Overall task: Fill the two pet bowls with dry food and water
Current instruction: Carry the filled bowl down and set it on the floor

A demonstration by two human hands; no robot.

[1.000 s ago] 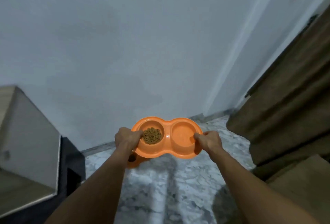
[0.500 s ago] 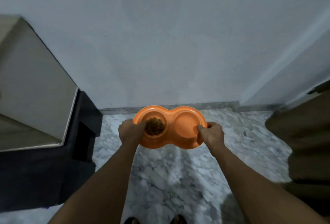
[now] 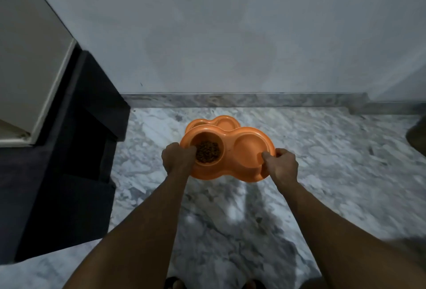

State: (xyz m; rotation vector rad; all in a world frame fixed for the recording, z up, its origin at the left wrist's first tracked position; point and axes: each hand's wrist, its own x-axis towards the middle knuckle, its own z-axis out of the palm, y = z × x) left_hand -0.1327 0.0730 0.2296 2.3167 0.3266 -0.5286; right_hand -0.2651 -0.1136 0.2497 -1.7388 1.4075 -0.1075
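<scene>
Now a person holds an orange double pet bowl point(image 3: 232, 150) above the marble floor point(image 3: 334, 150); the left hand point(image 3: 177, 158) has its grip closed on the left end, thumb over the rim beside the well of dry food point(image 3: 207, 151); the right hand point(image 3: 282, 166) has its grip closed on the right end, thumb hooked over the rim of the right well, which looks bare, though water cannot be told; a second orange bowl point(image 3: 224, 121) lies on the floor near the wall point(image 3: 230, 35), partly hidden behind the held one; a dark cabinet point(image 3: 69, 150) stands to the left.
</scene>
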